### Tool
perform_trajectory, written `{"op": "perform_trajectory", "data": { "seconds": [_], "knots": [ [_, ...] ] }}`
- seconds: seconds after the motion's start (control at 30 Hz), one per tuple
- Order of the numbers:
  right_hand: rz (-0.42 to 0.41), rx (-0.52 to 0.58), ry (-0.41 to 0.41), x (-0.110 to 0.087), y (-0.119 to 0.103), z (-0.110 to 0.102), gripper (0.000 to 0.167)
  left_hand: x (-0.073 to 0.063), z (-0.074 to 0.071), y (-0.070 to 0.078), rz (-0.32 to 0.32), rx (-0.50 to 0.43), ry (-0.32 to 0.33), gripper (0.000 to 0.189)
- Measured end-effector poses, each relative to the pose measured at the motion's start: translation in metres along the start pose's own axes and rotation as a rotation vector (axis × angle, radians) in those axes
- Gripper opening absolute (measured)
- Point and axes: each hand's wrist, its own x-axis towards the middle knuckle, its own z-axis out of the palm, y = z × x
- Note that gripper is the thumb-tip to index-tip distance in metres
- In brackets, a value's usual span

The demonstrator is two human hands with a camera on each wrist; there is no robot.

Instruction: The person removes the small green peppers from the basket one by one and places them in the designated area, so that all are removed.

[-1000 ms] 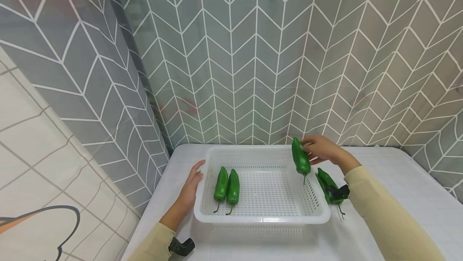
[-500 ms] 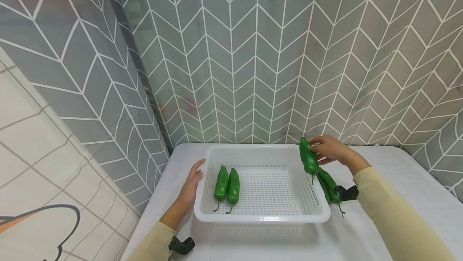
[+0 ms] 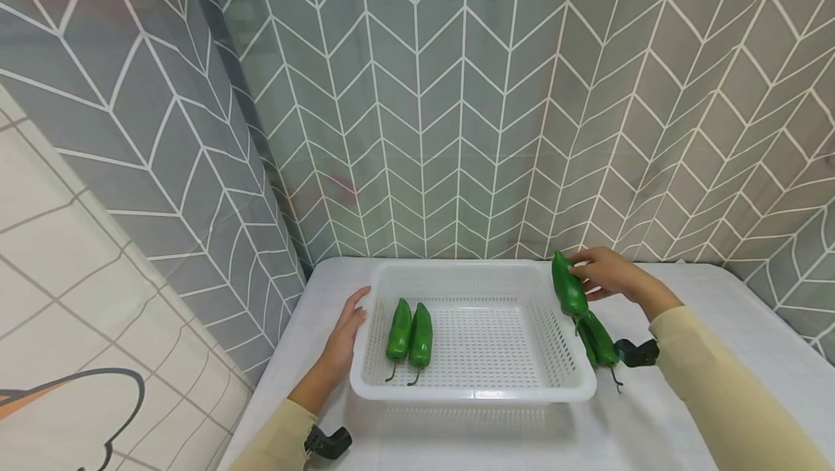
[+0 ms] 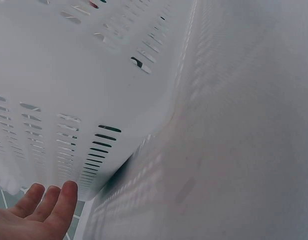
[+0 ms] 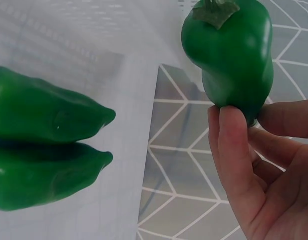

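My right hand (image 3: 607,273) pinches a green chili pepper (image 3: 570,290) near its tip, over the right rim of a white perforated plastic basket (image 3: 472,393). In the right wrist view the stem end of this pepper (image 5: 233,50) points up, with fingertips and thumb (image 5: 286,119) at its narrow end. Two more chili peppers (image 3: 600,340) lie side by side on the table, right of the basket, partly covered by the held one. Inside the basket, at its left, rest another two peppers (image 3: 420,335). My left hand (image 3: 342,337) touches the basket's left side, fingers (image 4: 64,207) extended against the outer wall.
A white cloth covers the table (image 3: 711,362). Behind it hangs a grey curtain (image 3: 437,130) with a white chevron pattern. White tiles (image 3: 85,268) show at the left. Black straps with small devices (image 3: 636,353) sit on both wrists.
My right hand has moved right with the pepper, from over the basket's inside to its right rim, nearer the two peppers on the table. The left hand and basket stay put.
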Motion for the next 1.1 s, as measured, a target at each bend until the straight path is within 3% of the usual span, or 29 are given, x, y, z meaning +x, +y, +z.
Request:
{"op": "perform_trajectory", "data": {
  "seconds": [1.1],
  "knots": [
    [0.061, -0.043, 0.03, -0.017, 0.035, -0.01, 0.05, -0.001, -0.001, -0.002, -0.007, 0.003, -0.001, 0.049]
  ]
}}
